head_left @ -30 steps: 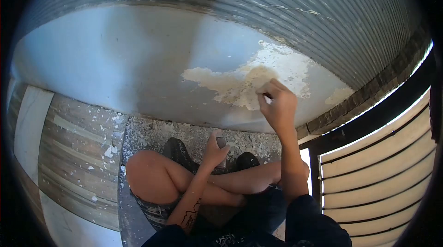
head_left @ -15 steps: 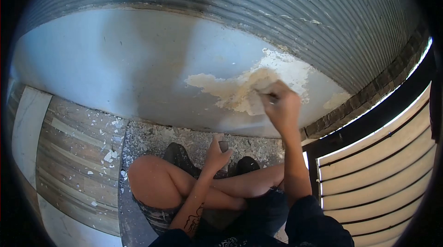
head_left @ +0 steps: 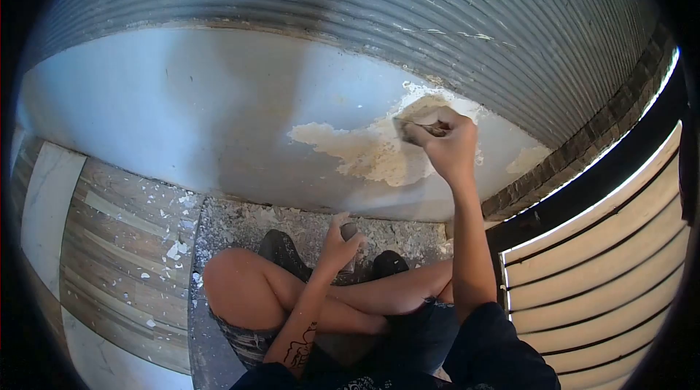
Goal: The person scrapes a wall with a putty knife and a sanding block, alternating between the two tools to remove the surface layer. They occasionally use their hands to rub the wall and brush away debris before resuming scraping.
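My right hand (head_left: 450, 143) is closed on a small brush-like tool (head_left: 403, 126), mostly hidden by the fingers, with its tip at the wall. It works over a bare patch (head_left: 375, 160) where the paint has come off, tan across most of it and white along the upper edge. Low between my knees, my left hand (head_left: 340, 248) is wrapped round a small cup-like container (head_left: 349, 231) with a dark round top. The painted wall (head_left: 248, 113) around the patch is smooth and bluish grey.
Ribbed grey cladding (head_left: 350, 4) runs above the smooth wall. Paint flakes and debris (head_left: 233, 219) litter the ground along its foot and the wood-look floor (head_left: 127, 237) at left. My crossed legs (head_left: 255, 281) fill the lower middle. A slatted gate (head_left: 590, 266) stands at right.
My right hand has moved up slightly along the patch, and tan now covers part of its formerly white upper area. The left hand stays low with the container; the view has shifted slightly.
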`<move>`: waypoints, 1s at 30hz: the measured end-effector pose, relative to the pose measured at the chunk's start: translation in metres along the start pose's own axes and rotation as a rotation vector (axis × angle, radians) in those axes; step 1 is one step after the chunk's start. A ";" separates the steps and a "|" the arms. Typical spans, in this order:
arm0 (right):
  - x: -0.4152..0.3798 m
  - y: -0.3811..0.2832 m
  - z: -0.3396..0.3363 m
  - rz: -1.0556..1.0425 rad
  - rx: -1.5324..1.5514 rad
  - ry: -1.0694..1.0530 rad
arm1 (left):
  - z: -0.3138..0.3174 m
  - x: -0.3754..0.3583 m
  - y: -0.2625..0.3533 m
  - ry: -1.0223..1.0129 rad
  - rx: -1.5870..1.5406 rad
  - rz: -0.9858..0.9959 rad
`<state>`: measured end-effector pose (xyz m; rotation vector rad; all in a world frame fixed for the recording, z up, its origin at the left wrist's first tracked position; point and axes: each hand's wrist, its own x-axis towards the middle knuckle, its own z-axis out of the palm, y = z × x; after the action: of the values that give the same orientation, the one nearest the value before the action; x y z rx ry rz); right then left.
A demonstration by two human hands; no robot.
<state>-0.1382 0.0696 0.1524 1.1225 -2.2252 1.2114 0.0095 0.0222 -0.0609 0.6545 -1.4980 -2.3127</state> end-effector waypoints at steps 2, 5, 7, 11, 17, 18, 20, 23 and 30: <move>0.000 -0.011 -0.018 -0.048 0.065 0.033 | -0.001 0.000 0.001 -0.003 -0.008 0.001; 0.004 -0.010 -0.015 -0.073 0.117 0.041 | 0.000 0.000 0.005 -0.004 -0.021 0.003; 0.000 -0.013 0.007 -0.029 -0.134 -0.100 | 0.002 -0.002 0.003 -0.009 -0.010 -0.004; -0.002 -0.024 -0.007 -0.061 0.075 0.006 | -0.002 -0.002 0.003 -0.011 0.006 0.013; -0.003 -0.022 -0.001 -0.098 -0.186 0.001 | -0.001 -0.002 0.006 -0.015 0.041 -0.010; -0.003 -0.019 -0.007 -0.059 -0.123 -0.003 | -0.001 -0.003 0.007 -0.024 0.069 -0.008; -0.002 -0.019 -0.008 -0.033 -0.056 -0.014 | 0.001 -0.005 0.011 -0.012 0.044 -0.005; -0.004 -0.020 -0.003 0.007 0.225 0.074 | 0.001 -0.003 0.011 -0.002 0.004 0.009; -0.007 -0.028 -0.006 0.016 0.132 0.075 | -0.002 -0.003 0.011 -0.021 0.043 0.016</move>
<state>-0.1122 0.0695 0.1665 1.0902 -2.1288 1.4015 0.0135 0.0178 -0.0507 0.6283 -1.5602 -2.2882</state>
